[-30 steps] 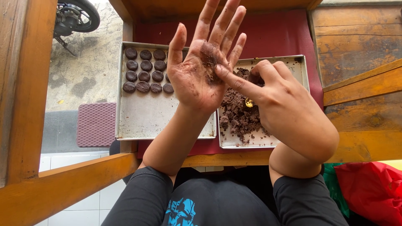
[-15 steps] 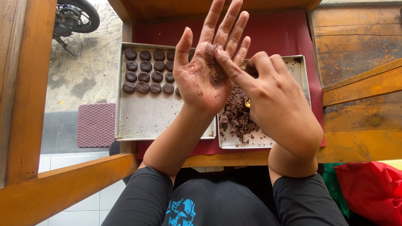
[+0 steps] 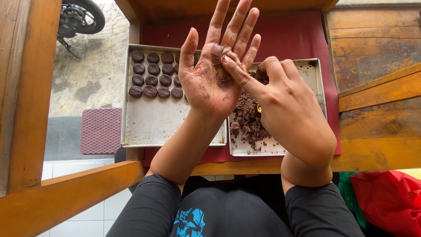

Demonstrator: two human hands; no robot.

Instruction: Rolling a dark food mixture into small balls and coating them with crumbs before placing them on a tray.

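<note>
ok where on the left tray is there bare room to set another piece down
The left tray is bare across its whole near half, below the dark round pieces that crowd its far rows. The left hand overhangs its right edge. The right tray is heaped with crumbly dark dough.

I saw dark brown dough (image 3: 247, 118) on a silver tray (image 3: 316, 83), a dark red cloth (image 3: 289, 37), and black sleeves (image 3: 149, 206).

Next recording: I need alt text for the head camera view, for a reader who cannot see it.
A left hand is held open, palm up and smeared with dark brown dough, while the right hand presses its index finger into the palm. Below are two metal trays on a red cloth: the left tray holds rows of round dark pieces, and the right tray holds crumbly dough.
</note>
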